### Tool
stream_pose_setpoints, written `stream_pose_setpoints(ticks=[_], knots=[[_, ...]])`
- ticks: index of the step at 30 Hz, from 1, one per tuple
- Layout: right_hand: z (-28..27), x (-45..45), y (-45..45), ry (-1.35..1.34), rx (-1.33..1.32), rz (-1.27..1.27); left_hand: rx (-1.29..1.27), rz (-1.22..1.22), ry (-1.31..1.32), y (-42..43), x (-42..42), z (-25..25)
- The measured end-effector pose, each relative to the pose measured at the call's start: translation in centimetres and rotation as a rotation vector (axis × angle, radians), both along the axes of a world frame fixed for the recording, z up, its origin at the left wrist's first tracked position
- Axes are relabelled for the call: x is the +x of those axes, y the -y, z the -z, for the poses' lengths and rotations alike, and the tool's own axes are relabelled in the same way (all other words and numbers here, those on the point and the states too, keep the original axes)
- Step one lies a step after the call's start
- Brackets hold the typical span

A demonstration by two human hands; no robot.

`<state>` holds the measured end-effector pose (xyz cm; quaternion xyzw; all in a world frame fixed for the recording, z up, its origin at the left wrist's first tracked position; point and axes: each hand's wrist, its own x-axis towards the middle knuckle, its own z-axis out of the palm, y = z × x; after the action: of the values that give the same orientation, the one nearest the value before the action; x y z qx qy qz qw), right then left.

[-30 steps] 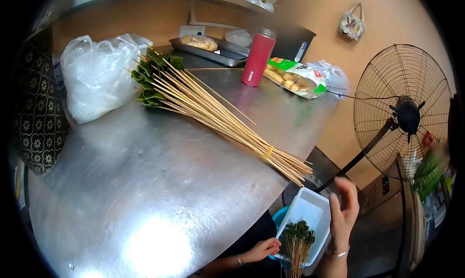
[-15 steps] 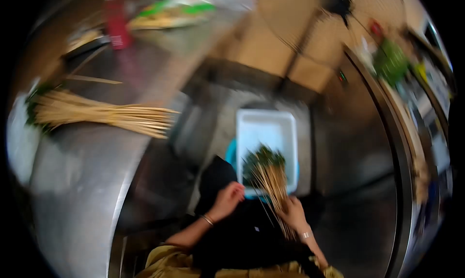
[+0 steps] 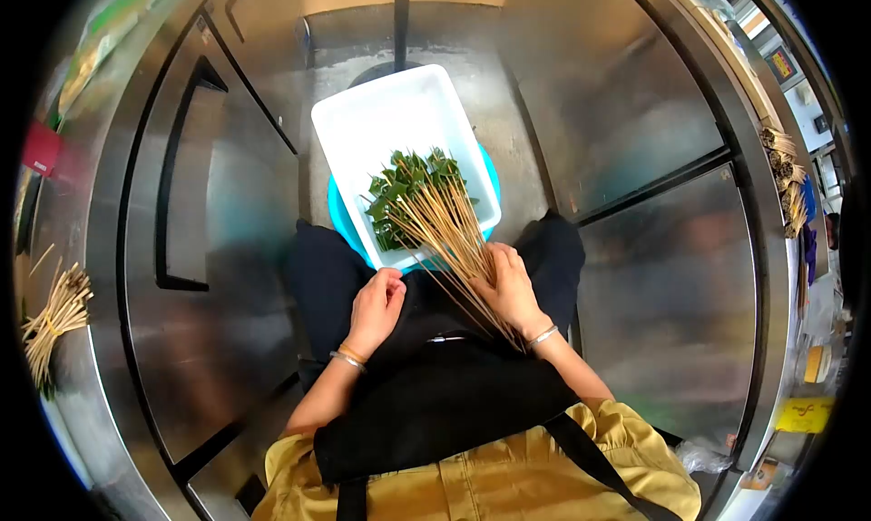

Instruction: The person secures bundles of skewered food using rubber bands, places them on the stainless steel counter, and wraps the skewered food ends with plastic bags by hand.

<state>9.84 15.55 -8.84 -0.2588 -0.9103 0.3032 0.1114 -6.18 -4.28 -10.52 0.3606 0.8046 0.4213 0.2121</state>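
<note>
My right hand (image 3: 512,291) is closed on the side of a fanned bundle of bamboo skewers (image 3: 445,226). Green leaves (image 3: 392,194), threaded on the skewers' far ends, rest inside a white plastic tub (image 3: 372,122), while the bare ends slant toward my lap. Beside the tub's near left corner, my left hand (image 3: 376,308) has its fingers curled in and the thumb against them. Whatever those fingers may hold is hidden. Beneath the tub shows the edge of a blue basin (image 3: 343,214).
Steel cabinet doors (image 3: 662,276) flank me on both sides. Another skewer bundle (image 3: 59,321) lies on the left counter, near a red object (image 3: 41,149). On the right ledge are more bundles (image 3: 785,176) and a yellow packet (image 3: 806,415).
My view has swung left to right and down, so the tub appears larger and the left counter sits at the edge. My right hand still holds the skewers; my left remains near the tub.
</note>
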Motion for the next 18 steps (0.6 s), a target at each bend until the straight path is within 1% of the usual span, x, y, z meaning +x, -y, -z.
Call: stream_pose_setpoints(ticks=[1, 2, 3, 4, 5, 6, 7, 8, 9, 11, 12, 13, 15, 18], knots=[[0.2, 0.1, -0.1, -0.006, -0.061, 0.028, -0.009, 0.003, 0.012, -0.1, 0.2, 1.4], [0.8, 0.4, -0.3, 0.007, -0.143, 0.047, 0.027, -0.059, 0.442, -0.2, 0.5, 3.0], [1.2, 0.6, -0.6, 0.018, -0.148, 0.05, 0.065, -0.124, 0.872, -0.5, 0.8, 3.3], [1.4, 0.6, -0.7, 0.07, -0.217, 0.076, 0.013, -0.111, 1.045, -0.8, 0.6, 3.7], [1.6, 0.5, -1.0, 0.121, -0.284, 0.101, 0.011, -0.112, 1.054, -1.4, 0.5, 4.0], [0.8, 0.0, -1.4, 0.199, -0.415, 0.068, 0.019, -0.132, 1.185, -2.0, 0.3, 4.3], [0.4, -0.2, -1.3, 0.206, -0.414, 0.065, 0.029, -0.154, 1.315, -2.5, 0.1, 4.5], [0.1, -0.4, -1.2, 0.214, -0.477, 0.029, 0.074, -0.122, 1.431, -3.2, -0.1, 4.7], [-0.1, -0.6, -1.1, 0.219, -0.537, -0.008, 0.082, -0.124, 1.435, -4.1, -0.1, 5.1], [1.1, -0.7, -0.8, 0.284, -0.4, -0.026, 0.181, -0.03, 1.636, -6.2, 0.4, 6.2], [0.4, -0.9, -0.1, 0.388, -0.333, -0.005, 0.244, -0.001, 1.642, -7.2, 1.0, 5.2], [-0.3, -1.1, 0.6, 0.493, -0.264, 0.019, 0.259, 0.008, 1.579, -8.1, 1.7, 4.2], [0.0, -1.3, 1.0, 0.596, -0.234, 0.003, 0.241, 0.008, 1.474, -8.7, 2.6, 4.0], [1.1, -1.2, 0.8, 0.632, -0.18, 0.004, 0.27, -0.003, 1.435, -8.2, 3.0, 3.7]])
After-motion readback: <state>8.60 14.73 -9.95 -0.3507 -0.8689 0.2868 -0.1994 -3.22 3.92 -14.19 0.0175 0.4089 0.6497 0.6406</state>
